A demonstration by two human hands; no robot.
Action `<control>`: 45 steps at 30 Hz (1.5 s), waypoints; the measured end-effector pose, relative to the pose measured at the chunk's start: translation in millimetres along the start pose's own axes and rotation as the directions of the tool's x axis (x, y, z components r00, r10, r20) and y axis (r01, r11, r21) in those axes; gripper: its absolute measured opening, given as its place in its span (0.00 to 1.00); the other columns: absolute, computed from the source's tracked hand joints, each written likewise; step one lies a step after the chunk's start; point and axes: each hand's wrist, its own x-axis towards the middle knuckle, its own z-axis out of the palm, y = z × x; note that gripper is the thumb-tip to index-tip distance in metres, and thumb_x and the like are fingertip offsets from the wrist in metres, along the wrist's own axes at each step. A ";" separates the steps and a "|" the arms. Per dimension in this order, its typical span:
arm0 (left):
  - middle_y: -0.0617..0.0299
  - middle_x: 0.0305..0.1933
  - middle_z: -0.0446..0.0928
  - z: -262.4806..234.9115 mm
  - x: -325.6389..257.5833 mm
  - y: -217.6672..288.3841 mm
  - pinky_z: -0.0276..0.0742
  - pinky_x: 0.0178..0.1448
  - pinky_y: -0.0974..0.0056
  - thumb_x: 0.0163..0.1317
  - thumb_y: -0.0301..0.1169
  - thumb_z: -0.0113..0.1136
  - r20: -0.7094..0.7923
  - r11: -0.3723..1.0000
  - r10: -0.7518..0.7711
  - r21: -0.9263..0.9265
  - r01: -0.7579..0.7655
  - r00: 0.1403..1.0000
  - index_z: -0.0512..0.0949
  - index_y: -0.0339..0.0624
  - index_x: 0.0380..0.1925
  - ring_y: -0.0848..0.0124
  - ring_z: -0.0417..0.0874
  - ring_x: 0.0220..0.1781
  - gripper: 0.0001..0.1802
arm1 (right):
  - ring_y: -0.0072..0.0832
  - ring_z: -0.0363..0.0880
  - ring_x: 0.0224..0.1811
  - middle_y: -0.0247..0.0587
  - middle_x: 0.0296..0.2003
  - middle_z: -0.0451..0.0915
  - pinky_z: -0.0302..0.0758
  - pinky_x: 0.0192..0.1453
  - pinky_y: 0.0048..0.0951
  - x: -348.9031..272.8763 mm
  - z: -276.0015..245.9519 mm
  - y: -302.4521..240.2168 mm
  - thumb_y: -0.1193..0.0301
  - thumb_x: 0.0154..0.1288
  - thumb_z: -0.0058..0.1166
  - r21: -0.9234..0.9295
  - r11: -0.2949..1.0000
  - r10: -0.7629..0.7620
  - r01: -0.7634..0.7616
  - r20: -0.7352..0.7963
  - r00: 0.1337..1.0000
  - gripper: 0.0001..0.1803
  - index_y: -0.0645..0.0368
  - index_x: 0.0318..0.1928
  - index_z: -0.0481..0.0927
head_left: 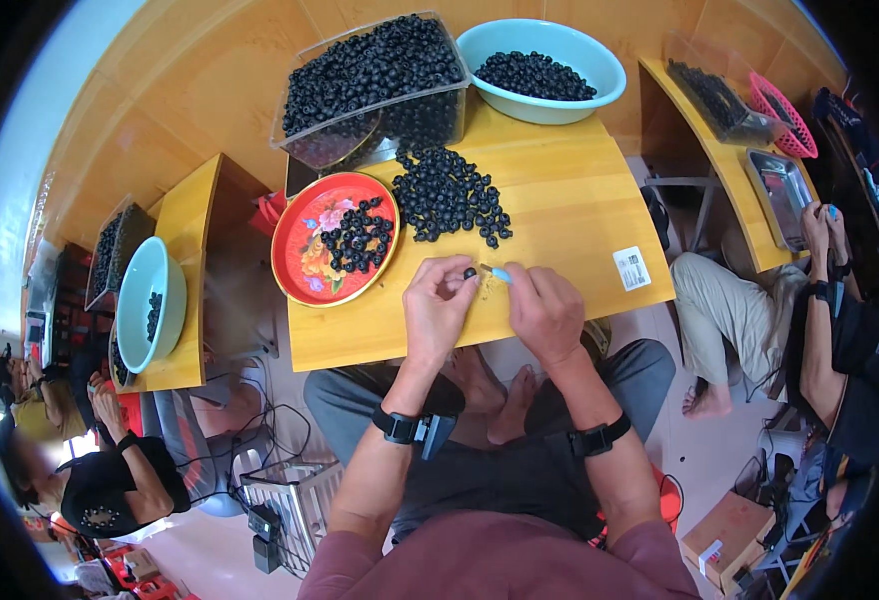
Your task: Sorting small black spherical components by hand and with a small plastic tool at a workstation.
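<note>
The wooden table [560,230] carries a loose pile of dark round beads [450,195] at its centre. To the left of the pile sits a red plate with a flower pattern [305,250], holding a smaller heap of the same beads. Behind the pile stands a clear plastic tub [370,85] filled with beads, and beside it a light blue bowl [545,70] that holds more. A white label [632,268] lies on the table surface toward the right edge. None of these items blocks the working area at the near edge of the table.

Both forearms enter from the lower edge and converge over the near edge of the table. Each wrist carries a black strap.

The left hand [437,305] is raised with the palm toward the table, thumb and forefinger pressed together on a single dark bead [470,272]. The bead is held just above the table surface, in front of the pile and to the right of the plate.

The right hand [545,310] is curled, its fingertips pinching a small light blue tool [501,274]. The tip of the tool points at the bead and appears to touch it.

Other persons sit at neighbouring tables on the left and on the right.
</note>
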 end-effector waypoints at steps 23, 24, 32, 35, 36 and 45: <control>0.59 0.43 0.80 1.6 -0.8 9.7 0.83 0.48 0.69 0.61 0.16 0.71 0.059 0.992 0.079 0.091 -0.084 0.995 0.84 0.35 0.51 0.73 0.84 0.43 0.17 | 0.32 0.80 0.28 0.36 0.26 0.74 0.76 0.32 0.36 1.4 1.7 2.8 0.72 0.63 0.62 0.083 0.994 -0.071 0.068 0.044 0.996 0.09 0.57 0.44 0.85; 0.57 0.43 0.81 1.5 -0.6 9.6 0.84 0.47 0.67 0.60 0.16 0.71 0.057 0.993 0.078 0.088 -0.083 0.995 0.84 0.36 0.51 0.71 0.86 0.43 0.18 | 0.32 0.80 0.29 0.36 0.26 0.75 0.77 0.32 0.36 1.7 1.2 2.7 0.72 0.62 0.62 0.083 0.995 -0.066 0.062 0.052 0.996 0.10 0.58 0.44 0.85; 0.62 0.44 0.80 -2.3 -0.6 0.6 0.82 0.52 0.70 0.64 0.15 0.70 0.079 0.976 -0.082 -0.198 0.096 0.993 0.77 0.35 0.55 0.75 0.84 0.45 0.20 | 0.34 0.81 0.29 0.37 0.27 0.77 0.78 0.33 0.37 1.6 1.6 3.2 0.73 0.63 0.60 0.093 0.995 -0.032 0.025 0.081 0.996 0.09 0.58 0.44 0.85; 0.63 0.44 0.80 -4.6 0.4 -1.8 0.81 0.51 0.72 0.64 0.14 0.69 0.060 0.945 -0.104 -0.306 0.118 0.993 0.77 0.36 0.56 0.78 0.82 0.44 0.22 | 0.35 0.82 0.29 0.37 0.27 0.77 0.79 0.33 0.37 2.4 1.8 2.3 0.74 0.63 0.60 0.072 0.997 0.002 -0.008 0.088 0.996 0.09 0.58 0.44 0.85; 0.65 0.44 0.79 -5.0 0.8 -2.1 0.80 0.50 0.73 0.64 0.14 0.69 0.059 0.930 -0.126 -0.340 0.139 0.990 0.77 0.37 0.58 0.80 0.81 0.44 0.23 | 0.35 0.82 0.30 0.37 0.27 0.77 0.80 0.33 0.38 2.6 1.3 1.8 0.74 0.62 0.60 0.060 0.998 0.006 -0.012 0.086 0.996 0.09 0.58 0.43 0.84; 0.61 0.45 0.79 -2.8 3.4 1.0 0.81 0.48 0.72 0.66 0.16 0.69 0.016 0.981 0.013 -0.192 -0.010 1.000 0.86 0.33 0.49 0.76 0.83 0.43 0.12 | 0.36 0.83 0.30 0.38 0.28 0.78 0.79 0.33 0.38 7.6 1.8 0.3 0.74 0.63 0.60 0.042 0.999 0.019 -0.023 0.075 0.997 0.09 0.59 0.44 0.84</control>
